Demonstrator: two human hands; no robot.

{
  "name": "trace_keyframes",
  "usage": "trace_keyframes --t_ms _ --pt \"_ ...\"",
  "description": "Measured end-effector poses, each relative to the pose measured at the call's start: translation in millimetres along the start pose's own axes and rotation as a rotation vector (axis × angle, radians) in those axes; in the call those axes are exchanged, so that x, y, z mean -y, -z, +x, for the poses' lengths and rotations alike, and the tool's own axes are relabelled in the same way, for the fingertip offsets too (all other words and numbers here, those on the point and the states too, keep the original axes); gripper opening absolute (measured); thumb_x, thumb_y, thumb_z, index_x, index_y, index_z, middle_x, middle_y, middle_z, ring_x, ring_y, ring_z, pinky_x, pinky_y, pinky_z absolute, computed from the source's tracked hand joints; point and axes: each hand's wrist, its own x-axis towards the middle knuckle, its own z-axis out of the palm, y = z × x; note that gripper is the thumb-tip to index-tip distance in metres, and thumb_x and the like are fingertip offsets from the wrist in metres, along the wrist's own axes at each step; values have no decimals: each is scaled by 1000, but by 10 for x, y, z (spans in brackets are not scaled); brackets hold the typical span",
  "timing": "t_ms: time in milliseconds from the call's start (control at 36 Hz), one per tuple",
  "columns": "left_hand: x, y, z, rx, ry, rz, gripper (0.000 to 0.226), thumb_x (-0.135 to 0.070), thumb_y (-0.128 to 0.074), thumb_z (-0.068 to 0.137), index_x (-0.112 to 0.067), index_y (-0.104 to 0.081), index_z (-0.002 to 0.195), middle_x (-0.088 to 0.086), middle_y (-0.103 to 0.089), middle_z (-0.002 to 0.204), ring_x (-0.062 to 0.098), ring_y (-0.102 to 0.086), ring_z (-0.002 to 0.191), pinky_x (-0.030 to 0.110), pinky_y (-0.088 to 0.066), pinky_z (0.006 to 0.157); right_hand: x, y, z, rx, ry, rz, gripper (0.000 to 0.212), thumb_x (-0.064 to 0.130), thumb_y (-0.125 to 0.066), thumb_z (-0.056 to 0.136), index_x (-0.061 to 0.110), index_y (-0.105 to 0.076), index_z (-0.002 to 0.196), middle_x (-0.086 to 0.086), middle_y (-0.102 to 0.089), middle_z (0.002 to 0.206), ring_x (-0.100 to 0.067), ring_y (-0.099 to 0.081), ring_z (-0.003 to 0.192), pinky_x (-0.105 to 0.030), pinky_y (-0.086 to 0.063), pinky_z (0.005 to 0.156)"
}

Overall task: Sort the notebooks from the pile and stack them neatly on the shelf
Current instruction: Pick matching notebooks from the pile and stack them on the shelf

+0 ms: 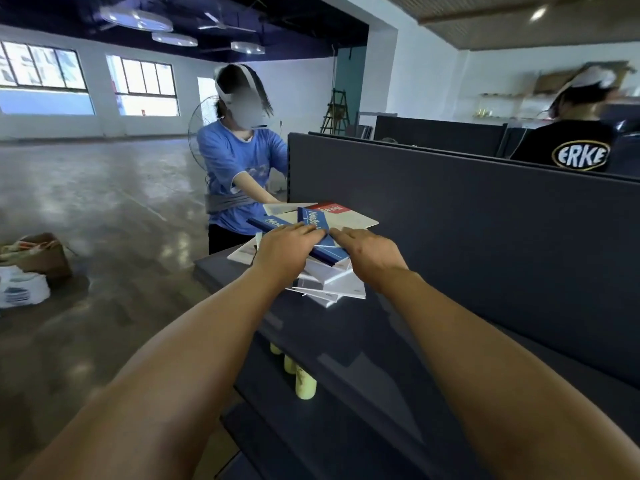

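Here, two hands met over one loose pile of notebooks [322, 271] lying on the top shelf [346, 327] of a dark blue unit, against its upright back panel [485, 216]. Three blue-covered notebooks and one red-covered notebook [334, 208] showed at the top and far side of the pile; the pale ones beneath overlapped too much to count. The left hand [282, 249] lay on the left of the blue notebook [323, 242] on top, its fingers [304, 230] nearly straight and close together, pressing the cover. The right hand [369, 252] rested at the right of that notebook, fingers likewise extended and touching it; whether either thumb hooked under an edge could not be told. Three pale yellow bottles [305, 384] stood in a row on a lower shelf, near. Two other people stood beyond, far left and far right.
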Motion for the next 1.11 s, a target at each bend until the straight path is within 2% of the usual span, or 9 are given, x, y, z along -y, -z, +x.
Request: trace_keyframes --t_ms 83,194,306,528,694,833,972,1111 --pt "-68 22 -33 -4 -32 -25 55 -6 -41 95 -23 -35 147 0 -40 150 19 -35 139 33 -28 112 29 10 -129 -14 -71 17 70 1 -48 92 27 -22 151 -4 -36 151 -24 -41 132 -34 -42 99" --pt "-224 6 -79 -22 -80 -56 56 -7 -42 95 -25 -33 148 -1 -40 151 19 -35 140 33 -26 114 29 51 -366 -38 -124 11 70 5 -53 90 24 -22 151 -5 -38 148 -25 -42 129 -33 -40 100" --pt "-429 -5 -108 -35 -148 -96 60 -4 -39 95 -28 -30 149 -5 -35 153 16 -32 141 30 -24 114 -11 105 -661 -67 -190 47 66 5 -47 91 24 -24 150 -4 -35 151 -22 -33 138 -32 -30 109" --pt "-1034 74 -244 -3 -312 -176 62 -7 -42 95 -25 -24 151 -3 -30 156 17 -30 142 32 -27 113 -159 272 -1426 -70 -319 -28 61 3 -41 95 23 -24 151 -1 -32 153 -20 -30 140 -31 -27 109" --pt "-1702 246 -459 29 -434 -254 64 -7 -49 93 -24 -27 151 -2 -34 153 18 -36 139 35 -39 103 -304 502 -2214 -39 -388 -121 61 1 -40 95 19 -23 151 -4 -34 152 -23 -32 138 -28 -23 110" --pt "-2387 477 -768 27 -541 -300 72 -4 -54 87 -24 -26 150 -8 -43 146 12 -43 132 30 -48 90 -372 802 -3045 22 -464 -201 63 2 -42 95 17 -19 151 -5 -33 151 -24 -33 136 -29 -22 111" --pt "-3106 754 -1153 30 -645 -360 66 -4 -50 90 -21 -28 150 -7 -38 150 13 -38 135 31 -44 98 -344 1132 -3932 38 -552 -249 63 2 -44 93 19 -23 150 -5 -36 148 -24 -35 135 -31 -26 110" --pt "-3816 1069 -1629 -16 -753 -399 64 -4 -49 92 -21 -29 150 -6 -37 151 12 -37 137 30 -43 98 -253 1472 -4859 47 -665 -268 60 9 -46 95 17 -24 150 -6 -37 148 -25 -34 136 -30 -23 110"
